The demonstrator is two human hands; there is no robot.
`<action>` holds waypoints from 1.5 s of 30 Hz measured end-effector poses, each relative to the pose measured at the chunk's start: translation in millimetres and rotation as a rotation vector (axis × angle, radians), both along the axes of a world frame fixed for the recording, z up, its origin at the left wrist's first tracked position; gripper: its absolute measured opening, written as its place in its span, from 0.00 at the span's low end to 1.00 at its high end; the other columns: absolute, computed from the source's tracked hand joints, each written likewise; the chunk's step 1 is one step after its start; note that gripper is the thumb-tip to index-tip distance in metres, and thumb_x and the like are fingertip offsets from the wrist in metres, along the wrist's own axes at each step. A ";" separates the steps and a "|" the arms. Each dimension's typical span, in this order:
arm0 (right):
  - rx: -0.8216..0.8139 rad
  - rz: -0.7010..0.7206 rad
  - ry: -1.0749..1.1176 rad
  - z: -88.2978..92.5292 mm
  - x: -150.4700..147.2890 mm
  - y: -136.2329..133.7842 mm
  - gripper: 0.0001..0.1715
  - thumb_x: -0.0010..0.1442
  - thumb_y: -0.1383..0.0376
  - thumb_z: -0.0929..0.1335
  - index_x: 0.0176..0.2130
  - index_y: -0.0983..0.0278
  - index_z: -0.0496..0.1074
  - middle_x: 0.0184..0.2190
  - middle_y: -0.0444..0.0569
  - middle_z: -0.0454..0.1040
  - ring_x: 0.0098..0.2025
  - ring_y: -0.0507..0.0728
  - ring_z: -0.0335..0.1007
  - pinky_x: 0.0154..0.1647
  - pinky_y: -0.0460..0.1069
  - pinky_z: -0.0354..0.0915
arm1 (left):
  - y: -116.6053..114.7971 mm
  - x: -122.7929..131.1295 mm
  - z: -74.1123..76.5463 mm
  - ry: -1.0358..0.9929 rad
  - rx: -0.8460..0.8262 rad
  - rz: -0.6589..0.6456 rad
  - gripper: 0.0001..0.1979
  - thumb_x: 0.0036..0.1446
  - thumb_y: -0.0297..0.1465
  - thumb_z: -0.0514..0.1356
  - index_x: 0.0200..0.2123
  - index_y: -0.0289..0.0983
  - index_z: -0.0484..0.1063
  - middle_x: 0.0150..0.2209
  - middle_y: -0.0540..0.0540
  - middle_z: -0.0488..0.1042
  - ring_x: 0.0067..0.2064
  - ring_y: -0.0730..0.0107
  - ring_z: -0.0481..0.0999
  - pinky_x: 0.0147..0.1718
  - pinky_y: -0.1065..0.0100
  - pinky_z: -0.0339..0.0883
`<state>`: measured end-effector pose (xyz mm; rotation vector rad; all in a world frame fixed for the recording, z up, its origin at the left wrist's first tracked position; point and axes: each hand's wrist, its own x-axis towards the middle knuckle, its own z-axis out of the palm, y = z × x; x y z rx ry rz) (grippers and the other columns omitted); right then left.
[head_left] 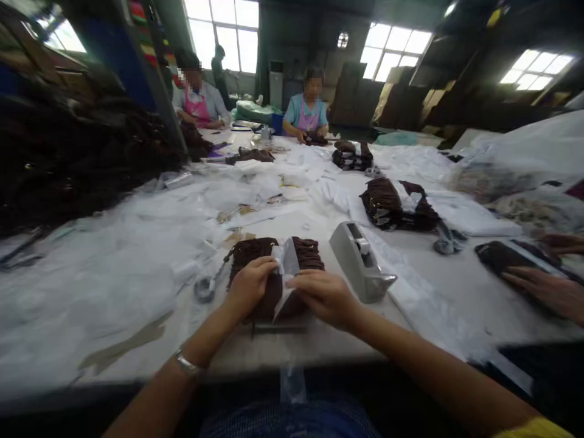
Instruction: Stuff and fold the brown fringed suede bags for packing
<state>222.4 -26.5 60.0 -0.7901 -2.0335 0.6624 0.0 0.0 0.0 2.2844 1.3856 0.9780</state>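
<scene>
A dark brown folded bundle of corded fabric (255,252) lies on the white table (137,286) in front of me. A strip of clear plastic wrap (286,261) runs over its middle. My left hand (250,285) is closed on the bundle's near left part, fingers curled against the strip. My right hand (325,296) rests on the near right part, fingers pressed down on the plastic's lower end.
A grey tape dispenser (360,260) stands just right of my right hand. Scissors (207,285) lie to the left. More brown bundles (392,204) and plastic bags (424,304) cover the table. Another person's hands (547,291) work at the right; two people sit at the far end.
</scene>
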 end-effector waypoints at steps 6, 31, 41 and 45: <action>-0.330 -0.225 0.370 26.4 -21.0 8.6 0.11 0.62 0.59 0.70 0.41 0.60 0.81 0.39 0.46 0.82 0.42 0.58 0.79 0.46 0.51 0.74 | -3.3 1.7 -1.2 -0.088 0.011 -0.006 0.14 0.62 0.24 0.53 0.45 0.39 0.77 0.51 0.44 0.78 0.53 0.62 0.77 0.55 0.61 0.69; -0.093 -0.188 -0.776 10.8 -23.6 119.0 0.25 0.73 0.58 0.56 0.58 0.65 0.70 0.56 0.56 0.73 0.59 0.59 0.67 0.59 0.50 0.59 | -11.5 8.7 -5.4 0.078 0.123 -0.012 0.17 0.63 0.29 0.58 0.54 0.39 0.73 0.58 0.41 0.72 0.56 0.56 0.71 0.56 0.51 0.69; -0.451 0.184 -1.088 11.2 -42.9 197.9 0.39 0.64 0.39 0.60 0.41 0.69 0.79 0.36 0.54 0.80 0.35 0.58 0.74 0.38 0.47 0.65 | -12.4 8.1 -8.8 0.076 0.139 -0.013 0.18 0.64 0.29 0.57 0.56 0.39 0.72 0.60 0.42 0.71 0.57 0.57 0.70 0.56 0.54 0.70; -0.490 0.273 -1.047 11.8 -50.7 199.0 0.33 0.66 0.44 0.60 0.41 0.68 0.78 0.35 0.49 0.79 0.32 0.53 0.71 0.36 0.44 0.64 | -13.5 7.8 -10.7 0.060 0.140 -0.014 0.18 0.64 0.29 0.56 0.56 0.39 0.71 0.60 0.41 0.70 0.57 0.57 0.70 0.56 0.55 0.71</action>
